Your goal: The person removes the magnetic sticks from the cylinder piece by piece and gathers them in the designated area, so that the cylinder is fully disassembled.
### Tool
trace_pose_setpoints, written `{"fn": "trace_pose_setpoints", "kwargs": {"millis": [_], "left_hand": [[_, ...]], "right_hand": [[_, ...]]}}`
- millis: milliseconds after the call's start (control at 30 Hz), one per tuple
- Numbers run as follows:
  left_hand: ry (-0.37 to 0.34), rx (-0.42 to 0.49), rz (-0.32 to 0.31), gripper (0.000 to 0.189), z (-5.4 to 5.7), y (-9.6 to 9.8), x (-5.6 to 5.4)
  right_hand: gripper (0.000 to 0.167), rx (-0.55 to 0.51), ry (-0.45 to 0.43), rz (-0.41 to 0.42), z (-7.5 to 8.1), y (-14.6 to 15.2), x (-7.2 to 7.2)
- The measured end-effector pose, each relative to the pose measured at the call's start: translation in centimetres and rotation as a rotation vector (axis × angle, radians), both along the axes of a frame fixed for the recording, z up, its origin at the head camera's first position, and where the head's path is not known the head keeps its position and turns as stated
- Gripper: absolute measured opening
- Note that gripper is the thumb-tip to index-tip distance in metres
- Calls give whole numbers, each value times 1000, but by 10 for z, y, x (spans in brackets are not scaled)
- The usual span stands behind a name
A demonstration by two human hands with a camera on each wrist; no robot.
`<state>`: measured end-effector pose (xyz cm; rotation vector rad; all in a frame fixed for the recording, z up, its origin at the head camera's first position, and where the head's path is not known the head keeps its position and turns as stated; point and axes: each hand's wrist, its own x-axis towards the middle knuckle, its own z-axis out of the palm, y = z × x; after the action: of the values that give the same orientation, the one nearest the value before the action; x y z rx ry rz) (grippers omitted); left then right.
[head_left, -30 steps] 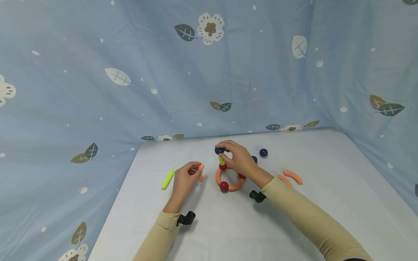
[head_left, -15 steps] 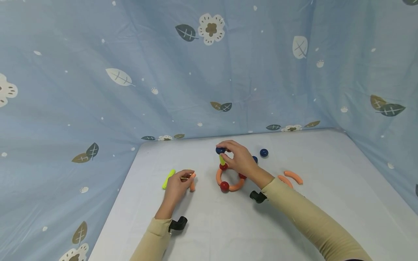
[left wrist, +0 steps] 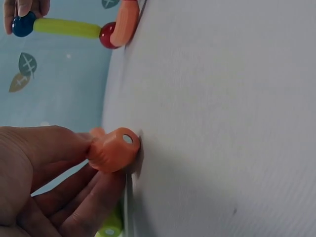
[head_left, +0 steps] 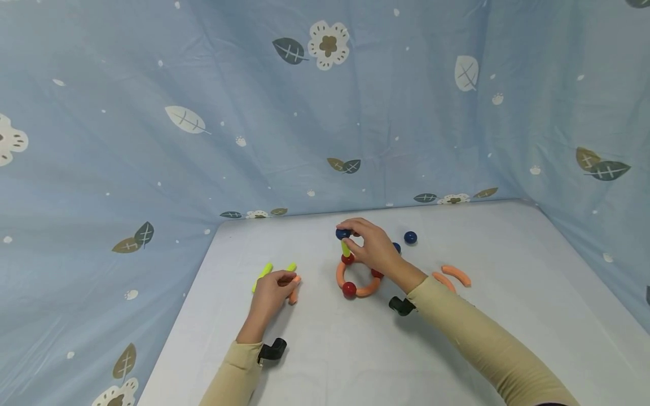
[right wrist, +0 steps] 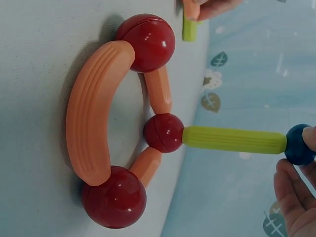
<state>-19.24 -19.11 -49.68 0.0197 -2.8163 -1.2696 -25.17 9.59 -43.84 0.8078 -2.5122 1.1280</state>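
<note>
My left hand [head_left: 271, 293] pinches an orange curved magnetic rod [left wrist: 114, 150] between thumb and fingers, close over the table on the left. A yellow-green straight rod [head_left: 291, 267] shows just beyond these fingers. With thumb and fingertips my right hand [head_left: 373, 245] grips a blue ball [head_left: 342, 234]. That ball sits atop an upright yellow-green rod [right wrist: 234, 139], whose foot meets a red ball [right wrist: 163, 133]. The red ball belongs to a ring of orange curved rods [right wrist: 89, 113] and red balls lying on the table. In the head view my right hand hides part of the ring.
Another yellow-green rod [head_left: 262, 275] lies left of my left hand. Blue balls [head_left: 410, 237] rest behind my right hand. Two loose orange curved rods [head_left: 456, 275] lie right of the ring, beside my right forearm. A patterned blue curtain [head_left: 325, 113] backs the white table [head_left: 355, 355].
My left hand has moved left and nearer to me with the orange curved rod. A second yellow-green rod now shows beyond its fingers. My right hand stays on the blue ball.
</note>
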Motion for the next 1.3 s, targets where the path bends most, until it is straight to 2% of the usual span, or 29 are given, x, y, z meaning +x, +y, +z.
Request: {"fn": "trace_pose_setpoints", "kwargs": {"millis": [267, 467, 867, 1300], "left_hand": [[-24, -25, -28, 19, -1, -3, 0], [-40, -25, -32, 20, 2, -2, 0], [-53, -38, -32, 22, 1, -4, 3], [-2, -71, -27, 31, 2, -3, 3]], "right_hand": [[37, 3, 0, -3, -1, 0, 0], [36, 13, 11, -6, -1, 1, -1], [37, 3, -10, -8, 0, 1, 0], [38, -4, -9, -18, -1, 0, 0]]}}
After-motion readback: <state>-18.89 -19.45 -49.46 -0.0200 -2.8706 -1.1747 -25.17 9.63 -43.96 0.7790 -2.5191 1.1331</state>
